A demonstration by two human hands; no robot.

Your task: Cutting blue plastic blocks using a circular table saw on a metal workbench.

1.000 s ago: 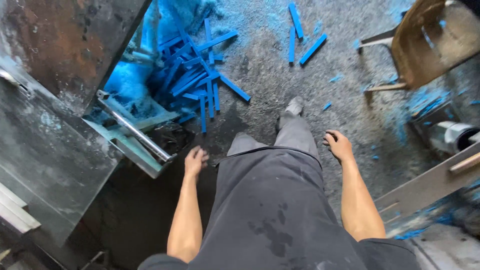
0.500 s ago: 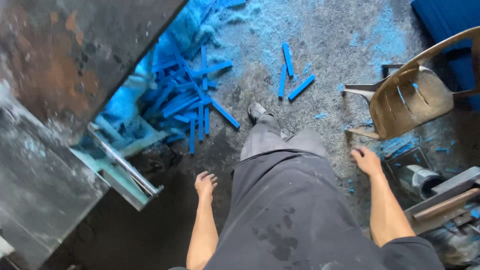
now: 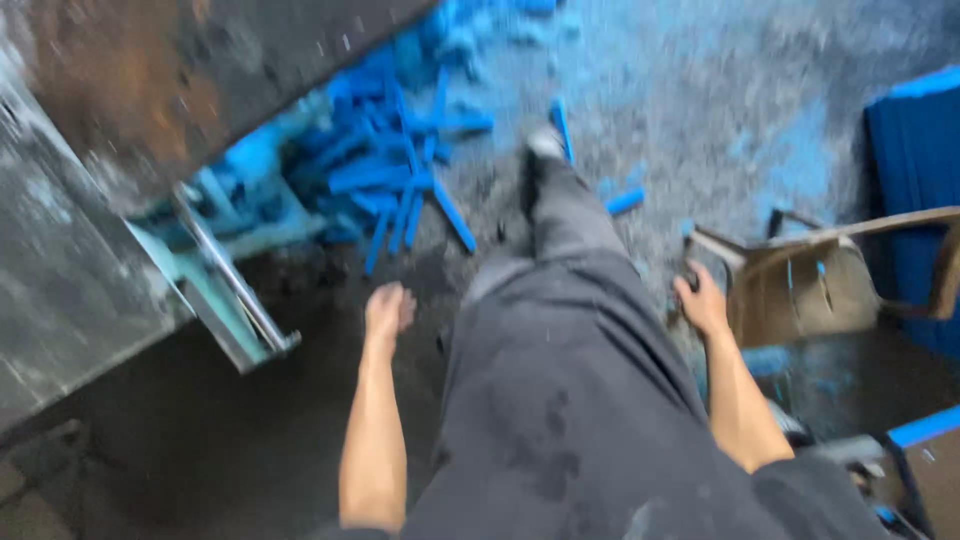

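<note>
I look down at my own body in dark grey clothes, one leg stepping forward with a shoe on the floor. My left hand hangs at my side, empty, fingers loosely curled. My right hand is also empty and swings close to the edge of a brown plastic chair, touching or nearly touching it. A heap of blue bars lies on the floor ahead to the left. The picture is blurred by motion.
A large rusty dark machine with a pale green frame and metal rail fills the left. Blue dust covers the grey floor. A blue stack stands at the right edge, more blue-edged items at the lower right.
I have stepped forward and the view has swung left; the chair has come close beside my right hand. Both hands stay empty and swing at my sides.
</note>
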